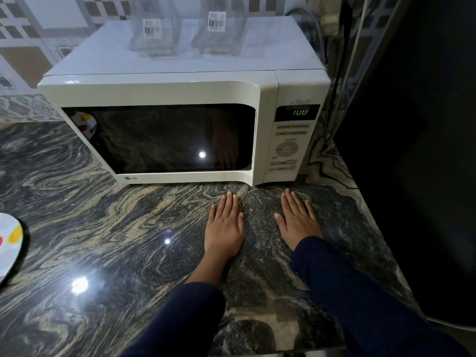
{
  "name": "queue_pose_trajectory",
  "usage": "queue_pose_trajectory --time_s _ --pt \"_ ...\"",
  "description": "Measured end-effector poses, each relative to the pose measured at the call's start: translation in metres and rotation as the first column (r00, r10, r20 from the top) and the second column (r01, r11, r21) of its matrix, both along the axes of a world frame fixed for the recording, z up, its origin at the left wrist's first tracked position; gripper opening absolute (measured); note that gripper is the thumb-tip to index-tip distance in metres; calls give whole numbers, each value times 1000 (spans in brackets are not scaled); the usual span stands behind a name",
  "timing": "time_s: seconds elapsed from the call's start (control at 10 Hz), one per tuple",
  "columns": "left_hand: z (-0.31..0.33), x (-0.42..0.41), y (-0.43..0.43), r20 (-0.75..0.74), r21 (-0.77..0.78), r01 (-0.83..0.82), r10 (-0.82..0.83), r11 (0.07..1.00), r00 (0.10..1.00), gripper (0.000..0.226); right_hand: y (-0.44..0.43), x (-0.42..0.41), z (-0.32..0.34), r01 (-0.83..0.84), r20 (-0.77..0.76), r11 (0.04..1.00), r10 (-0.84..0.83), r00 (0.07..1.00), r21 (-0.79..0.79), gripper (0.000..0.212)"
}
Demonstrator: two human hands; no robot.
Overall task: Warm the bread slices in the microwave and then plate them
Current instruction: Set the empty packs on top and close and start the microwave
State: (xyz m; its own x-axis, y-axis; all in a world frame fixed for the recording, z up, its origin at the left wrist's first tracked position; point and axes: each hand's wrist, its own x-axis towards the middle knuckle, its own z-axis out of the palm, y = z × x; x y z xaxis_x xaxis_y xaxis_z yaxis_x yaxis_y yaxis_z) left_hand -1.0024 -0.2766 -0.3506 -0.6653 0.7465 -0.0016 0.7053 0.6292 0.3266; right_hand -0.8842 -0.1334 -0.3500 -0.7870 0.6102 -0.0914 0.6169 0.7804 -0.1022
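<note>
Head view: both hands lie flat on the marbled counter (pixel 103 228), left hand (pixel 224 228) and right hand (pixel 298 222) spread, holding nothing. The microwave (pixel 180 124) sits shut just beyond the fingertips, display reading 100. A plate (pixel 7 248) is far left; no bread visible.

This is a home kitchen; a white microwave (pixel 164 119) sits at the far side of a shiny stone counter (pixel 103 228) with swirly dark and tan lines; the wall (pixel 38 34) behind has patterned tiles; two clear jars (pixel 185 29) stand on top of the microwave; a spotted plate (pixel 9 248) lies at the left edge.
</note>
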Motion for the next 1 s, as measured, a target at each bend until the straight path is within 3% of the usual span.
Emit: queue_pose_trajectory --time_s 0.2,0.3,0.4,0.5,0.6,0.7,0.8,1.0 --pt "-1 0 0 -7 1 -2 2 1000 1000 54 0 1 1 5 -10 1000 -5 1000 -14 64" --pt "-1 0 0 -3 5 -5 5 1000 1000 53 -1 1 0 7 -46 1000 -8 999 -28 78" --pt "0 -1 0 -3 8 -7 7 1000 1000 53 1 2 2 -6 -85 998 0 996 -70 73" --pt "1 -1 0 0 9 -5 5 1000 1000 53 5 0 5 42 -262 981 -91 961 -189 54" --pt "1 -1 0 5 -7 3 -3 1000 1000 54 10 -8 11 154 -406 938 -278 871 -312 44" --pt "2 -2 0 5 -25 11 -11 1000 1000 54 17 -24 29 199 -466 813 -493 735 -547 49" --pt "2 -2 0 2 -26 11 -11 1000 1000 54 31 -39 46 217 -481 748 -592 647 -627 56" --pt "1 -2 0 -5 -22 10 -10 1000 1000 54 46 -54 69 253 -501 827 -516 695 -501 47"
